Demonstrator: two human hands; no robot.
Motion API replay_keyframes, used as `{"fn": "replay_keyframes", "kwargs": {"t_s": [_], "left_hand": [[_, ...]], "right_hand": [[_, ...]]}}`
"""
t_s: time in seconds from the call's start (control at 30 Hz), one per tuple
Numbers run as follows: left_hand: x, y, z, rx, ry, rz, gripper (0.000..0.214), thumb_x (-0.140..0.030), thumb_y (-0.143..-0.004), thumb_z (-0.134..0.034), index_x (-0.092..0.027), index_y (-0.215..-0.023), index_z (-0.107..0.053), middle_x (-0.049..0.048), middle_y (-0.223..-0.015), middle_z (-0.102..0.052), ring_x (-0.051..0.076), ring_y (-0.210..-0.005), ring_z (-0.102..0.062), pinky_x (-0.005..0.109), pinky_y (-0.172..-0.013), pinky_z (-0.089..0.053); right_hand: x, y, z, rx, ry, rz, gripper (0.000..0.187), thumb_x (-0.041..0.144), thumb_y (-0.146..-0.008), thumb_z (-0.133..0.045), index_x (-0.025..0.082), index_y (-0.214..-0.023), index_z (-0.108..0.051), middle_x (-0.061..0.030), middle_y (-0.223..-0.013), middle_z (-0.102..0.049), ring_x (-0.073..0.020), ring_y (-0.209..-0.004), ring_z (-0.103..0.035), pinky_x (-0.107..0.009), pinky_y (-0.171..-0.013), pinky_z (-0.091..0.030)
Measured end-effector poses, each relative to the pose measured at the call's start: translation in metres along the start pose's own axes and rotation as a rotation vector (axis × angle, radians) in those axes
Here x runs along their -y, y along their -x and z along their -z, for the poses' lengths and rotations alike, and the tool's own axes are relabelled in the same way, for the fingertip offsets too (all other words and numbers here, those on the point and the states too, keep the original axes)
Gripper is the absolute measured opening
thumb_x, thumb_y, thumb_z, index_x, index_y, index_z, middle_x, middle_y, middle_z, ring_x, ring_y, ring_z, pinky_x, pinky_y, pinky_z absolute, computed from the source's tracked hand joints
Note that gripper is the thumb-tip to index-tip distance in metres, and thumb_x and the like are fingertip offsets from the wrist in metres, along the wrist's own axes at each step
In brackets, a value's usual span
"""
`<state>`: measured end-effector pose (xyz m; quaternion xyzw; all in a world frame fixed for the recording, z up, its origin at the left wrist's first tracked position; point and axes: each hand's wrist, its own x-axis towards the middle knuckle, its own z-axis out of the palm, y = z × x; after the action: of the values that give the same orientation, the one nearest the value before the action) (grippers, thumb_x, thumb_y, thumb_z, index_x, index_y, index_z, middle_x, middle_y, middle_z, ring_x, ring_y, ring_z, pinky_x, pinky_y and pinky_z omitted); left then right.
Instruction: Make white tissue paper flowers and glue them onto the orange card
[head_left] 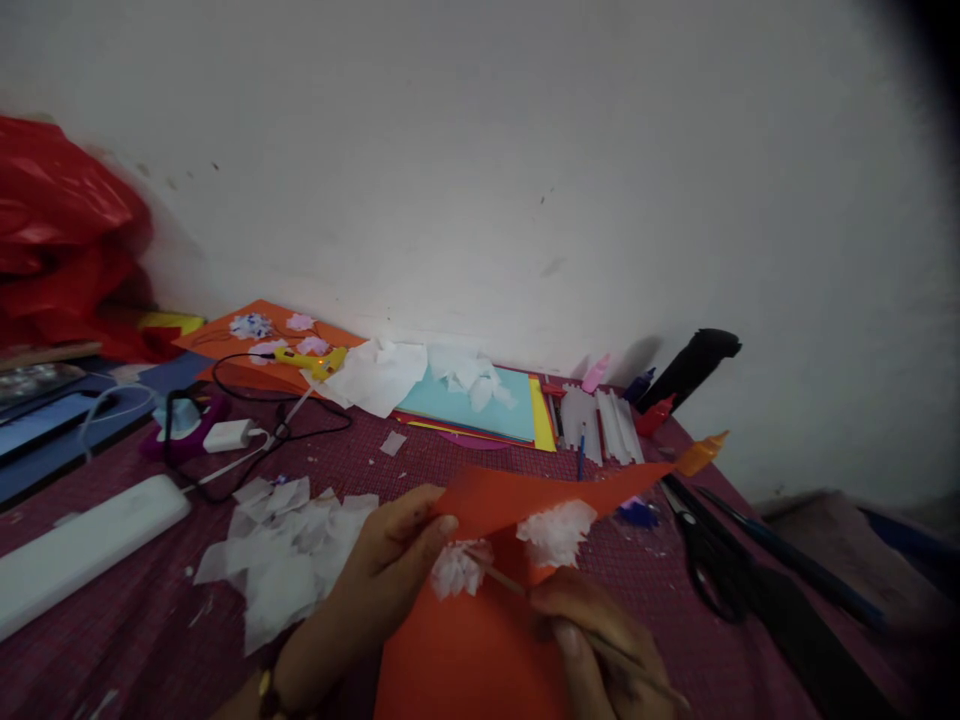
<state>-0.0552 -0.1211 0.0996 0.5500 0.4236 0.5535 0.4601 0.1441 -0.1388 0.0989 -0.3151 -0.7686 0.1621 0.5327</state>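
My left hand (390, 570) pinches the upper left edge of an orange paper sheet (480, 640), thumb on top. Two white tissue flowers are on the sheet: a smaller one (459, 570) by my left thumb and a larger one (556, 532) higher up. My right hand (600, 640) is closed on a thin wooden stick (499, 577) whose tip reaches the smaller flower. Both hands sit low in the frame over a dark red patterned cloth (150, 620).
White tissue scraps (285, 560) lie left of my hands. Black scissors (701, 545) and an orange-capped bottle (701, 453) are to the right. A yellow glue gun (311, 360), its cable, coloured paper sheets (480, 405), a white box (82, 545) and a red bag (60, 240) lie beyond.
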Motion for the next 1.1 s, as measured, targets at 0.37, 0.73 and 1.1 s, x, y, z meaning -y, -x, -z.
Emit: {"fn": "replay_keyframes", "kwargs": {"t_s": [0.37, 0.73, 1.1], "left_hand": [[0.012, 0.001, 0.008, -0.076, 0.058, 0.009, 0.01, -0.032, -0.077, -0.067, -0.022, -0.076, -0.069, 0.0005, -0.06, -0.059, 0.015, -0.058, -0.051, 0.025, -0.055, -0.042], [0.007, 0.003, 0.007, -0.053, -0.075, -0.015, 0.018, -0.036, -0.081, -0.062, -0.02, -0.074, -0.064, 0.0002, -0.062, -0.058, 0.014, -0.06, -0.051, 0.023, -0.055, -0.041], [0.006, 0.002, 0.005, -0.025, -0.178, -0.036, 0.019, -0.036, -0.085, -0.055, -0.021, -0.077, -0.062, 0.0004, -0.065, -0.058, 0.013, -0.059, -0.049, 0.024, -0.055, -0.042]], "right_hand": [[-0.016, 0.01, 0.008, -0.025, -0.072, -0.105, 0.018, 0.019, -0.093, -0.042, 0.022, -0.097, -0.059, 0.0008, -0.064, -0.058, -0.0112, -0.055, -0.058, -0.021, -0.049, -0.049], [-0.016, 0.011, 0.006, 0.157, -0.022, -0.143, 0.02, 0.017, -0.091, -0.043, 0.026, -0.096, -0.06, 0.0013, -0.072, -0.062, -0.0112, -0.061, -0.06, -0.021, -0.055, -0.049], [-0.016, 0.007, 0.004, 0.155, 0.043, -0.163, 0.022, 0.015, -0.091, -0.041, 0.026, -0.09, -0.059, 0.0024, -0.07, -0.062, -0.0107, -0.06, -0.06, -0.02, -0.056, -0.047]]}}
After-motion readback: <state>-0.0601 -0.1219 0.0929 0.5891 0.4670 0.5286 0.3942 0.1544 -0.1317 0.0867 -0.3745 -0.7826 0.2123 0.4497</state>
